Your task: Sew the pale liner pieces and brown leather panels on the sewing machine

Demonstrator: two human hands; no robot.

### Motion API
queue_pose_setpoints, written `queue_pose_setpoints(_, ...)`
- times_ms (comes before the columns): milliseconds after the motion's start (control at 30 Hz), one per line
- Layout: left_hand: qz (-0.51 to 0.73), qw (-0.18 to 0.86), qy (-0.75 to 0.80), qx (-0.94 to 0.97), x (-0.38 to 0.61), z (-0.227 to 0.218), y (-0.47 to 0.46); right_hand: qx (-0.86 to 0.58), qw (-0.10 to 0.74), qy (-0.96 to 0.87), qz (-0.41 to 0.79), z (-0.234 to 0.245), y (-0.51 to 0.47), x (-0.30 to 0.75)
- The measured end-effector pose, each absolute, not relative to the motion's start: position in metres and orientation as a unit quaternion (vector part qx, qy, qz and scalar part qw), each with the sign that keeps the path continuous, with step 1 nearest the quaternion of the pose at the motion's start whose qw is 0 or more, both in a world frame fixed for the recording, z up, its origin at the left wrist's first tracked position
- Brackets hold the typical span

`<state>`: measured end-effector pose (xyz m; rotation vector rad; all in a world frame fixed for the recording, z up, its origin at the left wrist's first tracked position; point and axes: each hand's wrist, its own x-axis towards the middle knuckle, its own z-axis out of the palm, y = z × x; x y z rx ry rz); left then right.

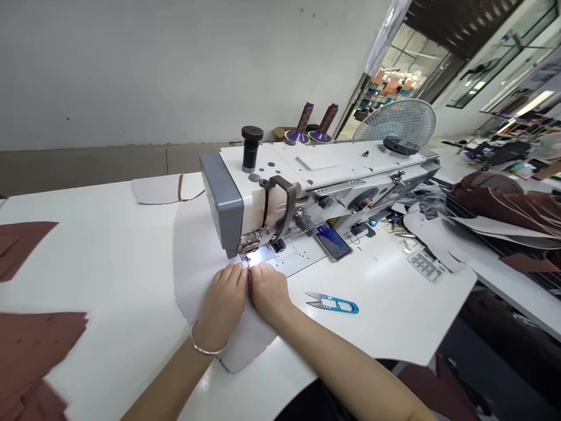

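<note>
A light grey fabric piece [197,263] with a ragged lower edge lies on the sewing machine [324,175] bed and table. Both hands are on it, close in front of the lit needle area. My left hand [225,298], with a bracelet at the wrist, has its fingers curled and pressed together on the fabric. Right beside it, my right hand [268,292] is closed on the same piece. A thin dark brown edge shows between the two hands. The fingertips are partly hidden near the presser foot [246,257].
Blue thread snips [335,303] lie right of my right hand. A phone [333,241] rests by the machine. Brown pieces [39,345] are stacked at the left. Two thread cones [303,124] and a fan [397,121] stand behind. Another fabric piece [158,190] lies at the back.
</note>
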<state>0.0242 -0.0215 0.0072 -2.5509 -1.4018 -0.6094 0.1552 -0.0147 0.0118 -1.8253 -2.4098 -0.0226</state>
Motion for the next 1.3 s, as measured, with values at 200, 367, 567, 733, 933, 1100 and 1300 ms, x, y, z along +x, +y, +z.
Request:
queue_pose_setpoints(200, -0.242, 0.086, -0.454, -0.853, 0.019, -0.003, -0.016, -0.609, 0.060, -0.791, 0.005, 0.012, -0.012, 0.154)
queue_pose_setpoints(367, -0.254, 0.064, -0.452, -0.853, 0.016, -0.003, -0.016, -0.627, 0.070, -0.776, 0.022, 0.012, -0.010, 0.153)
queue_pose_setpoints(567, -0.245, 0.053, -0.464, -0.849, 0.018, 0.002, -0.016, -0.633, 0.084, -0.769, 0.026, 0.010, -0.013, 0.155)
queue_pose_setpoints(733, -0.235, 0.044, -0.468, -0.851, 0.018, 0.001, -0.017, -0.610, 0.090, -0.787, 0.008, 0.010, -0.018, 0.158)
queue_pose_setpoints(933, -0.237, 0.060, -0.468, -0.850, 0.020, 0.002, -0.021, -0.623, 0.088, -0.778, 0.012, 0.010, -0.019, 0.158)
queue_pose_setpoints(1100, -0.221, 0.047, -0.473, -0.852, 0.019, 0.001, -0.021, -0.607, 0.085, -0.790, 0.000, 0.010, -0.020, 0.158)
queue_pose_setpoints(1300, -0.224, 0.022, -0.485, -0.845, 0.021, 0.007, -0.020, -0.585, 0.071, -0.808, 0.009, 0.011, -0.019, 0.157)
